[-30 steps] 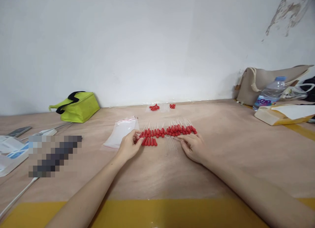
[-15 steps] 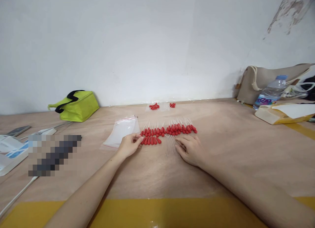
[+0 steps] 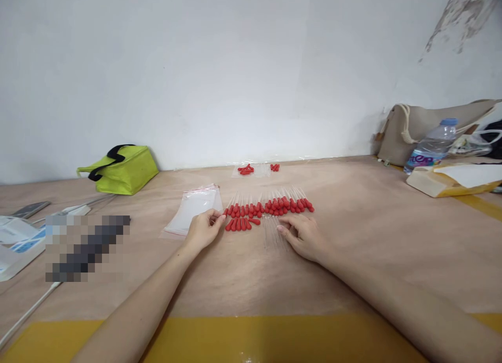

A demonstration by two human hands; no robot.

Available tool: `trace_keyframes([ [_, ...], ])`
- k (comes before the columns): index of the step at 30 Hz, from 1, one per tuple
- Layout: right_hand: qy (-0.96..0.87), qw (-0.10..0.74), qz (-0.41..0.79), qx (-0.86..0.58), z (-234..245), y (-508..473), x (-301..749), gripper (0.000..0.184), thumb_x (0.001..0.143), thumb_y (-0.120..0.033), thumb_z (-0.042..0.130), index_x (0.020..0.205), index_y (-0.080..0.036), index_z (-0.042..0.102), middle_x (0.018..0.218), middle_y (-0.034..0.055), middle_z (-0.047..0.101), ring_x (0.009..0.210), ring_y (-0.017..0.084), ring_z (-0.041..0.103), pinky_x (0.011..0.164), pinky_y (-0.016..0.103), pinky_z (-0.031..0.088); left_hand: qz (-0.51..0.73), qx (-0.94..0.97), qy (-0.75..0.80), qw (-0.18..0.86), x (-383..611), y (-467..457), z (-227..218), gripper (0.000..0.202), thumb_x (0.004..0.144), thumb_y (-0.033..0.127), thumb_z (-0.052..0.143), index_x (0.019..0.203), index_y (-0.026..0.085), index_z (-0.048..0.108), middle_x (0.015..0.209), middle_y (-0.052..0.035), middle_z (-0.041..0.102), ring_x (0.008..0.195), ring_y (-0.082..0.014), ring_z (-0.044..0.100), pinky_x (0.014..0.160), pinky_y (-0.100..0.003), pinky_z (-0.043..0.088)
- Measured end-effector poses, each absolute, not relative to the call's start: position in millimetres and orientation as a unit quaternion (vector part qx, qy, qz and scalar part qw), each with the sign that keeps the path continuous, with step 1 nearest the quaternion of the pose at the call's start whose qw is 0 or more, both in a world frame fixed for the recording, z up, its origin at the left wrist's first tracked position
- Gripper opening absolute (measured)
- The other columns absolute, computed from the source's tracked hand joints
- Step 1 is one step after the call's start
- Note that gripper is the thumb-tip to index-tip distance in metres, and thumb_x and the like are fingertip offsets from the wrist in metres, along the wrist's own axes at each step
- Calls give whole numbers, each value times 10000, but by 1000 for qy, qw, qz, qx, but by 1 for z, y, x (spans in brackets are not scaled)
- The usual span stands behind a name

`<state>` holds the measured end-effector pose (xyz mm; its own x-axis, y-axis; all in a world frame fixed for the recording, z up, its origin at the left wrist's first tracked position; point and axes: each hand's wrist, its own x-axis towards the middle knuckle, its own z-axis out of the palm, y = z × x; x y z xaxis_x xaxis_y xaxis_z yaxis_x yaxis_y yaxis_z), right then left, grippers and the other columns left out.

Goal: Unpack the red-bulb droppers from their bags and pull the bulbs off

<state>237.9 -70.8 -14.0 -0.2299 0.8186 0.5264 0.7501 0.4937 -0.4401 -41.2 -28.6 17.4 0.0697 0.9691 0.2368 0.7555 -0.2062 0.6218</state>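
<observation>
A long row of glass droppers with red rubber bulbs [image 3: 270,206] lies across the table's middle. In front of it lie several loose red bulbs [image 3: 240,224] and several bare glass tubes [image 3: 271,231]. My left hand [image 3: 202,229] rests by the left end of the row, its fingers curled and pinched beside the loose bulbs; what they hold is hidden. My right hand [image 3: 303,235] lies on the table with fingers stretched toward the bare tubes, touching them.
A stack of clear zip bags [image 3: 192,208] lies left of the droppers. Two small bags of red bulbs [image 3: 254,169] sit near the wall. A lime-green bag [image 3: 120,169] stands at the left. At right are a beige bag [image 3: 423,130], a water bottle [image 3: 429,146] and papers.
My right hand has slid a little left and down, from the row to the bare tubes. One loose bulb by my left hand now lies sideways. My left hand barely moved.
</observation>
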Motion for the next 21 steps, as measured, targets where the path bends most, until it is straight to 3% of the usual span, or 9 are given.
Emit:
trace_keyframes([
  [3, -775, 386, 45, -499, -13, -70, 240, 237, 850, -369, 452, 934, -221, 618, 841, 22, 659, 772, 155, 576, 740, 314, 363, 298, 753, 585, 51, -37, -23, 23, 266, 753, 434, 507, 797, 191, 610, 759, -26, 629, 659, -162, 563, 614, -269, 412],
  [6, -766, 397, 39, -504, -12, -69, 241, 226, 852, -358, 450, 917, -226, 623, 822, 15, 657, 772, 154, 574, 756, 319, 361, 273, 777, 567, -3, -29, -11, 28, 299, 746, 473, 508, 776, 190, 602, 760, -36, 591, 725, -184, 551, 653, -279, 405],
  [11, -765, 411, 9, -496, -12, -66, 244, 237, 856, -351, 441, 853, -217, 637, 775, 18, 654, 743, 151, 571, 726, 307, 364, 224, 773, 594, -11, -16, 7, 31, 363, 718, 533, 512, 690, 182, 600, 727, -43, 552, 729, -195, 540, 669, -284, 401],
  [21, -744, 451, 4, -492, -13, -60, 251, 219, 849, -326, 447, 839, -210, 633, 773, 37, 643, 752, 172, 572, 754, 345, 389, 267, 759, 594, -21, -18, 0, 25, 248, 794, 351, 472, 699, 155, 591, 738, -62, 553, 751, -194, 533, 704, -298, 401],
])
